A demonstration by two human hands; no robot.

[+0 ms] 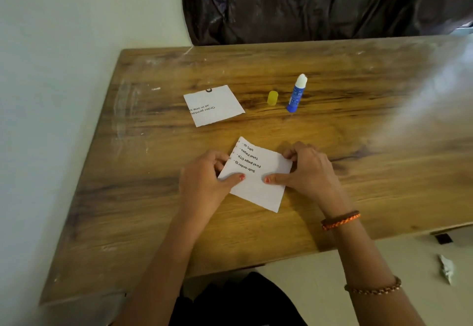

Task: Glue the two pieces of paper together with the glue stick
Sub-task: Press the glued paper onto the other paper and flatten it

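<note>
A white printed paper [256, 172] lies near the middle of the wooden table [332, 146]. My left hand [204, 179] pinches its left edge and my right hand [309, 169] pinches its right edge, both thumbs pressing on top. A second printed paper [213, 105] lies flat farther back, apart from the first. Right of that sheet the blue glue stick [295, 94] stands upright and uncapped, its white glue tip exposed. The yellow cap [272, 98] stands on the table just left of the stick.
A pale wall runs along the table's left side and dark crumpled plastic sheeting [320, 3] hangs behind it. On the floor at lower right lies a crumpled paper scrap [446, 269]. A bright glare [435, 90] washes over the table's right part.
</note>
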